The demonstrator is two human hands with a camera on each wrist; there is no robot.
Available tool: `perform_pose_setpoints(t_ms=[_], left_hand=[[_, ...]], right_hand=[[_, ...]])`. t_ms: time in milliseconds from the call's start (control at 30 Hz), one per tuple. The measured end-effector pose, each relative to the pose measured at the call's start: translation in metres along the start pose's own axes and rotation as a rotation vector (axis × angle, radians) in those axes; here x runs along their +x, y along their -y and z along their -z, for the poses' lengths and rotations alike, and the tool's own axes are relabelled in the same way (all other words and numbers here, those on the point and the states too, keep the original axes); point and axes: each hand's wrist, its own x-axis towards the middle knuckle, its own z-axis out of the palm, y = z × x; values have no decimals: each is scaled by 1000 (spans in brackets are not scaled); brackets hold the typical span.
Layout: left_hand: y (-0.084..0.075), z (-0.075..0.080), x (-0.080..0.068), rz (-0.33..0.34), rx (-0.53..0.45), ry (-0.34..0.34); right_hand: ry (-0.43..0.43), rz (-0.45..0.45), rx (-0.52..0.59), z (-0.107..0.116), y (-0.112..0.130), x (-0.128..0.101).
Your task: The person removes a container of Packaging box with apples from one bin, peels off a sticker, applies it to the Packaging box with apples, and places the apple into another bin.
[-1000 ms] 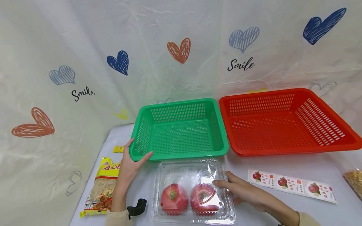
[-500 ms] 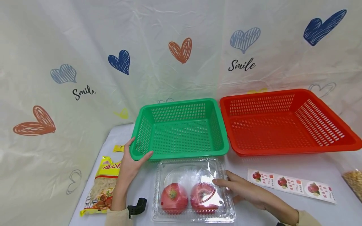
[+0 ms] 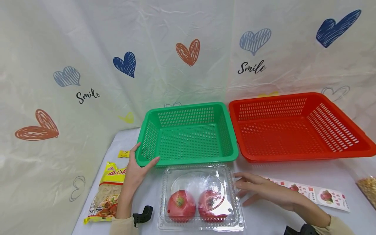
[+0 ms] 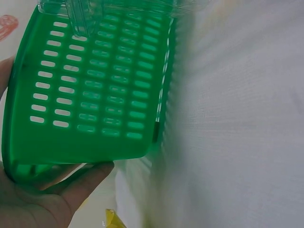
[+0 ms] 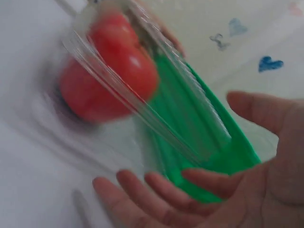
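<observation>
My left hand (image 3: 136,171) grips the front left corner of the green basket (image 3: 188,135), thumb on the rim; in the left wrist view that hand (image 4: 42,194) wraps the green basket (image 4: 95,80) corner from below. A clear plastic clamshell box (image 3: 201,197) with two red tomatoes (image 3: 181,205) lies in front of the basket. My right hand (image 3: 264,189) hovers open just right of the box, fingers spread, touching nothing. The right wrist view shows the open right hand (image 5: 213,190) near the tomatoes (image 5: 109,71), blurred.
A red basket (image 3: 296,127) stands right of the green one. A strip of tomato stickers (image 3: 320,195) lies under and beyond my right hand. A yellow noodle packet (image 3: 107,192) and small yellow sachet (image 3: 123,153) lie at left. A bag of grains (image 3: 368,187) sits far right.
My right hand has lifted off the clamshell box and moved right, fingers spread. The left hand stays on the green basket's corner.
</observation>
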Motion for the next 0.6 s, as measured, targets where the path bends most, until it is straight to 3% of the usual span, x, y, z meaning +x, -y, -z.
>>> perform_pose_setpoints(t_ms=[200, 400, 600], left_hand=[[0, 0, -1, 10, 20, -12], [0, -2, -1, 8, 17, 3], [0, -1, -1, 8, 16, -5]], right_hand=[[17, 104, -216, 36, 0, -15], [-108, 185, -439, 66, -14, -33], [-251, 162, -671, 85, -32, -48]])
